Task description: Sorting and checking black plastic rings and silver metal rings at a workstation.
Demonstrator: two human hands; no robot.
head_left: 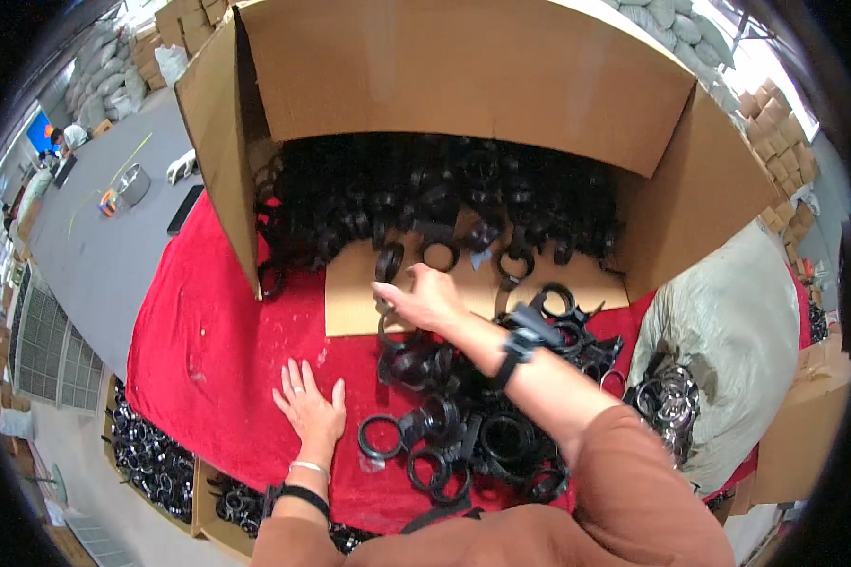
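Observation:
My left hand (pixel 309 406) lies flat on the red cloth (pixel 222 364) with its fingers spread and nothing in it. My right hand (pixel 427 299) reaches forward over the cardboard flap (pixel 350 302), its thumb stretched apart from the fingers. Just beyond its fingertips, a black ring-shaped plastic part (pixel 388 262) stands on edge; I see no firm grip on it. Under my right forearm spreads a pile of black ring-shaped parts (pixel 506 437), several with short arms. More black parts (pixel 435 194) fill the large open cardboard box (pixel 473 71) ahead, their details lost in shadow.
At right, a pale sack (pixel 728 331) holds shiny ring parts (pixel 669 402). Boxes of black parts (pixel 151 463) stand low at left. A grey surface (pixel 113 241) carries a tape roll (pixel 134 184) and a white glove (pixel 182 166). Another person (pixel 70 138) is far left.

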